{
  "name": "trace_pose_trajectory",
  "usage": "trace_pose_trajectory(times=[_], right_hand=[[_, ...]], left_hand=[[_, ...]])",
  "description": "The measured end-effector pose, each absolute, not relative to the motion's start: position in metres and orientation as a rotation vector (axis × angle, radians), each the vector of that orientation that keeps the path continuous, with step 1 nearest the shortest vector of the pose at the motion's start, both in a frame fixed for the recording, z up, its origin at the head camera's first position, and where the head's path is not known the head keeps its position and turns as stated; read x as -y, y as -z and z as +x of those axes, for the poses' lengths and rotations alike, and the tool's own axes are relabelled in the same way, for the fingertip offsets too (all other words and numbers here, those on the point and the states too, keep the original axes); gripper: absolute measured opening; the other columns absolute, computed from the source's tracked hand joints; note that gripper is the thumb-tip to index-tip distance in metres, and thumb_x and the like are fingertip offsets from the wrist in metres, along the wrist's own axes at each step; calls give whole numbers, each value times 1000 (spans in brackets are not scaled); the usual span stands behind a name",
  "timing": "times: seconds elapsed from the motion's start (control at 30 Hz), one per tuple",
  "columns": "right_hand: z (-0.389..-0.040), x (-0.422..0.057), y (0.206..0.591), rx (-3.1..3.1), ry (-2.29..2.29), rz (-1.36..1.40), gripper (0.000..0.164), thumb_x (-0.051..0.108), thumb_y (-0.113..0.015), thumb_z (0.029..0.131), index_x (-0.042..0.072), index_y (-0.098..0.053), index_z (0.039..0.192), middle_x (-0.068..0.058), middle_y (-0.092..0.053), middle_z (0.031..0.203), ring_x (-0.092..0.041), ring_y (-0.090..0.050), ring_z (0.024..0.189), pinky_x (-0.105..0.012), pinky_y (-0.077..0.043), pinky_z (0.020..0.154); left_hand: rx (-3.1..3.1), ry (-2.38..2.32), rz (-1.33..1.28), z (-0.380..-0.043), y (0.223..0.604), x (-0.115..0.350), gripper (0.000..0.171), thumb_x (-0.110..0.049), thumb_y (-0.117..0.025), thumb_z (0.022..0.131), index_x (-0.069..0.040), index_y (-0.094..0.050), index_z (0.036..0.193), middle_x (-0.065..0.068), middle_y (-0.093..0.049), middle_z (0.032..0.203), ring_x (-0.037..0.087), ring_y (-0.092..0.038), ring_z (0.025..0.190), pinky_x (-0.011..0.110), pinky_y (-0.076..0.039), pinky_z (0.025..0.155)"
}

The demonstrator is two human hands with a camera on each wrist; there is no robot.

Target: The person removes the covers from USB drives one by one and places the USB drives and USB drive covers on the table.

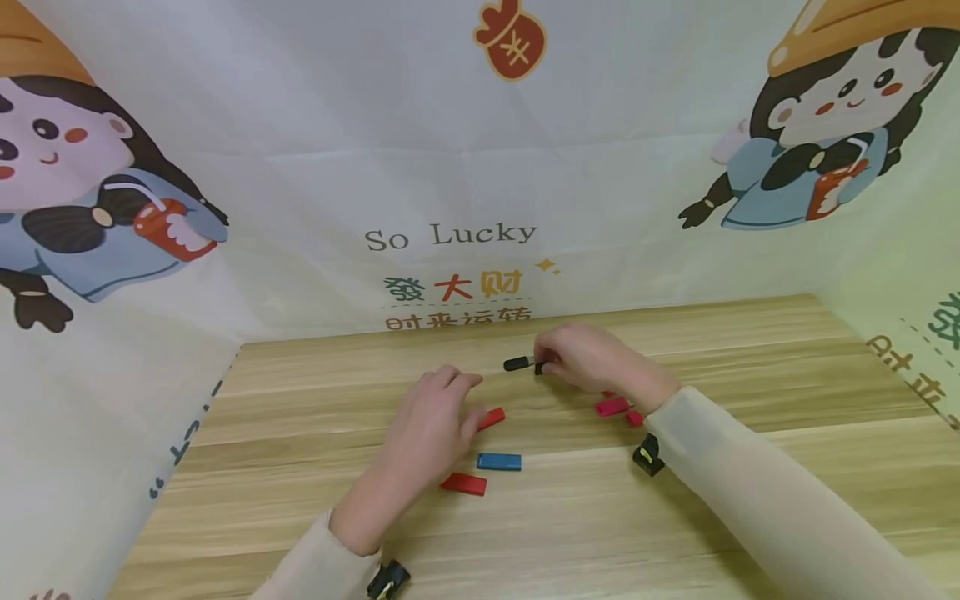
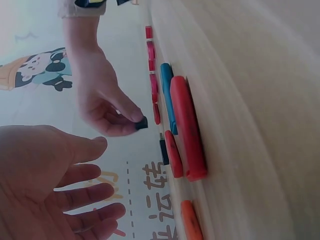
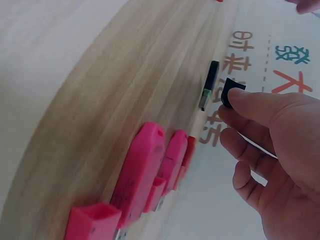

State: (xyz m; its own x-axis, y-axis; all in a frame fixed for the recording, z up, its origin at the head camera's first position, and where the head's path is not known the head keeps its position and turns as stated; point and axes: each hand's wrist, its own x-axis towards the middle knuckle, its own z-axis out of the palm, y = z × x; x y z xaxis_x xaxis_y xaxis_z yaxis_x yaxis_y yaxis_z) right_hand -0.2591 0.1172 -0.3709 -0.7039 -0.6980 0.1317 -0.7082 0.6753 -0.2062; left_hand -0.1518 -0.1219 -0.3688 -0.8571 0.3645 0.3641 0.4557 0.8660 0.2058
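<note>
Between the thumb and fingers of my right hand (image 1: 588, 357) a small black cap (image 3: 231, 92) is pinched, held just above the table. Close by lies a black USB flash drive (image 1: 517, 363) with its metal plug bare, seen also in the right wrist view. My left hand (image 1: 431, 421) hovers with loosely extended fingers, palm bare in the left wrist view. Near it lie a red flash drive (image 1: 491, 418), a blue flash drive (image 1: 498, 462) and another red one (image 1: 464, 483). An orange one (image 2: 191, 220) shows in the left wrist view.
Under the right forearm lie a pink flash drive (image 1: 612, 406) and a separate pink cap (image 1: 634, 418), with more pink and red pieces in the right wrist view. A printed cloth (image 1: 450, 192) rises behind and beside the wooden table (image 1: 570, 533).
</note>
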Motion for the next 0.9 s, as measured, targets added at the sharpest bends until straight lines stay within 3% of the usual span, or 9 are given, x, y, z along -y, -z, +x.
trace_pose_trajectory(times=[0.23, 0.47, 0.9], right_hand=[[-269, -111, 378, 2886, -347, 1183, 6, 16, -69, 89, 14, -69, 94, 4, -67, 90, -14, -62, 84, -34, -51, 79], [-272, -109, 382, 2881, -358, 1219, 4, 15, -70, 88, 13, -69, 92, 5, -66, 87, -14, -61, 83, -34, -50, 78], [-275, -107, 384, 2920, -397, 1204, 6, 16, -68, 90, 12, -73, 91, 4, -69, 88, -15, -64, 86, -36, -51, 82]], left_hand=[[2691, 387, -665, -145, 372, 124, 46, -30, -75, 84, -8, -62, 122, 4, -59, 112, 22, -56, 100, 38, -47, 89], [2700, 334, -667, -140, 375, 131, 56, -35, -76, 82, -9, -59, 127, 8, -57, 122, 29, -51, 114, 45, -43, 95], [2746, 309, -600, -136, 376, 139, 56, -42, -73, 83, -12, -59, 128, 9, -55, 127, 30, -47, 118, 48, -41, 96]])
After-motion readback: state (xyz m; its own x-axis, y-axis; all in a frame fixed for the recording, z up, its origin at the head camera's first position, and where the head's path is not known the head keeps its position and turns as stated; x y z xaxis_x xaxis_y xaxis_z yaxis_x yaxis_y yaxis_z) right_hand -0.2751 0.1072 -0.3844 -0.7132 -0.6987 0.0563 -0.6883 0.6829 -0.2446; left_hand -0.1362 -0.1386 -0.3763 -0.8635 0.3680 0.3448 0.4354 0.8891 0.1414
